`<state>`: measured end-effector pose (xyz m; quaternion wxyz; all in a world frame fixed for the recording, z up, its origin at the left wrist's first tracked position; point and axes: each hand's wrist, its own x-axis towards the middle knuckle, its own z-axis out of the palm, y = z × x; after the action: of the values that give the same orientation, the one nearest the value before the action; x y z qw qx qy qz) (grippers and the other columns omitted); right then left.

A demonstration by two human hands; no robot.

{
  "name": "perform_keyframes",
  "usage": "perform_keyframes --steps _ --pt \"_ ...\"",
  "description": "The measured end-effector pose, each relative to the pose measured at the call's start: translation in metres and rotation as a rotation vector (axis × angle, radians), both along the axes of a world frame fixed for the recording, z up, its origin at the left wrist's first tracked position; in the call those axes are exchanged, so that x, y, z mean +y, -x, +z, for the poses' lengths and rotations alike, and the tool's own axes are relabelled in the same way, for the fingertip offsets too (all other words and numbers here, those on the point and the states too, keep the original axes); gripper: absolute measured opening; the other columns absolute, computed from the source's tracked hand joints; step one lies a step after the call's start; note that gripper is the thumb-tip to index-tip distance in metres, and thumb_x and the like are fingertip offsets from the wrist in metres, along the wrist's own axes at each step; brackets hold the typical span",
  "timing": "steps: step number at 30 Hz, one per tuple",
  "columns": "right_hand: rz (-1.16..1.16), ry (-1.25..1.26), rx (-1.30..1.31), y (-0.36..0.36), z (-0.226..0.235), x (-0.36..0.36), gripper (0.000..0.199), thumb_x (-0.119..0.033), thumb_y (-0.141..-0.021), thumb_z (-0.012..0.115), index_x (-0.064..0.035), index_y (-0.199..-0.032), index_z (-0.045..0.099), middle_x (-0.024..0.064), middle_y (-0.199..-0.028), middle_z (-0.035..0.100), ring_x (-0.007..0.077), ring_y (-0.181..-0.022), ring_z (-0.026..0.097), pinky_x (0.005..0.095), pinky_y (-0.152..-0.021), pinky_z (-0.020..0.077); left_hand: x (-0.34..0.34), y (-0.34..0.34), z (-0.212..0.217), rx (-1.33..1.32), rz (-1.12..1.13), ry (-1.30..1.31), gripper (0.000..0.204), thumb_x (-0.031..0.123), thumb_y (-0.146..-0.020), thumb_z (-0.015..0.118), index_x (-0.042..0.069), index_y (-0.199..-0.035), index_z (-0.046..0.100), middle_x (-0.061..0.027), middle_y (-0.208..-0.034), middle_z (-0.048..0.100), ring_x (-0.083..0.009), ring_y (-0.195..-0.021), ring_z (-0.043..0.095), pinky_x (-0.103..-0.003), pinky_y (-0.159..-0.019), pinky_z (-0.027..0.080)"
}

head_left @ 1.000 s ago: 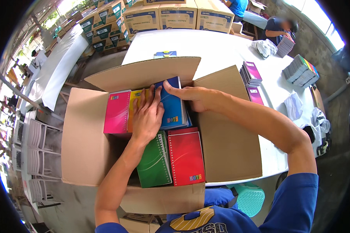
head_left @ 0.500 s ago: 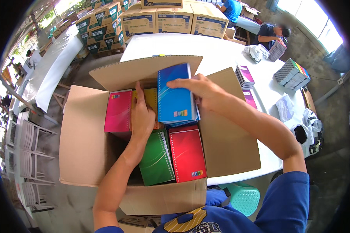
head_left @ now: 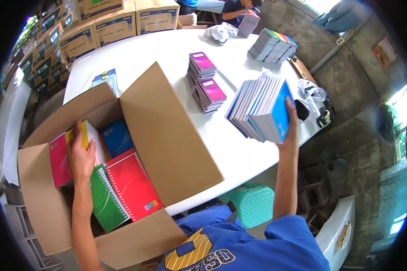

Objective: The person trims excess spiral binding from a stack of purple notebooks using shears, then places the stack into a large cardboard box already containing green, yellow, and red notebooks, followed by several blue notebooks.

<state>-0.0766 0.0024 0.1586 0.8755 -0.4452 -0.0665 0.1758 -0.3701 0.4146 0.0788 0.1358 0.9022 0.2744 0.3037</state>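
In the head view, my right hand (head_left: 289, 128) is closed on the blue notebook stack (head_left: 261, 108), which juts leftward from my fingers over the white table (head_left: 167, 56), while my left hand (head_left: 82, 158) touches yellow notebooks (head_left: 91, 134) inside the carton (head_left: 167, 135), its grip too hidden to tell.

Colorful lettering's printed on the red spiral notebook (head_left: 133, 184), dark text on cardboard cartons (head_left: 115, 31), chunky letters on the blue shirt (head_left: 255, 248).
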Motion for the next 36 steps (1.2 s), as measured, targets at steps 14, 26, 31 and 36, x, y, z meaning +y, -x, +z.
perform_keyframes --steps 14,26,31,36 --pt "-0.229 0.297 0.552 -0.112 -0.294 -0.051 0.085 -0.05 -0.062 0.084 -0.0106 -0.129 0.049 0.0164 -0.128 0.051 0.0394 -0.118 0.049 0.0733 -0.1 0.0235 0.008 -0.005 -0.004 0.145 0.078 0.074 0.06 0.01 -0.089 0.06 0.005 -0.144 0.036 -0.0185 -0.145 0.041 -0.0287 -0.136 0.037 -0.034 -0.11 0.03" --pt "0.373 0.483 0.802 -0.119 -0.283 -0.146 0.139 -0.068 -0.065 0.072 0.0121 -0.142 -0.012 0.029 -0.152 0.009 0.041 -0.141 0.02 0.069 -0.101 0.0298 0.006 -0.007 0.047 0.341 -0.076 0.358 0.069 0.045 -0.091 0.057 0.015 -0.148 0.032 -0.018 -0.139 0.049 -0.0247 -0.128 0.047 -0.034 -0.106 0.035" --pt "0.29 1.343 -0.119 -0.087 -0.227 -0.172 0.072 -0.045 -0.082 0.072 0.0037 -0.126 0.042 0.0164 -0.111 0.054 0.0251 -0.089 0.064 0.0404 -0.066 0.056 -0.033 0.011 0.072 0.16 0.032 0.213 0.06 0.042 -0.092 0.058 0.011 -0.142 0.043 -0.0226 -0.132 0.054 -0.0322 -0.118 0.056 -0.038 -0.099 0.042" --pt "0.404 0.86 -0.481 -0.092 -0.107 -0.128 0.019 -0.017 -0.095 0.058 0.0023 -0.093 0.062 0.005 -0.078 0.061 0.0096 -0.067 0.057 0.0247 -0.062 0.0491 -0.1 0.087 0.066 0.22 0.433 0.063 0.061 0.043 -0.094 0.051 -0.004 -0.132 0.045 -0.0273 -0.099 0.065 -0.0446 -0.092 0.062 -0.048 -0.081 0.05"
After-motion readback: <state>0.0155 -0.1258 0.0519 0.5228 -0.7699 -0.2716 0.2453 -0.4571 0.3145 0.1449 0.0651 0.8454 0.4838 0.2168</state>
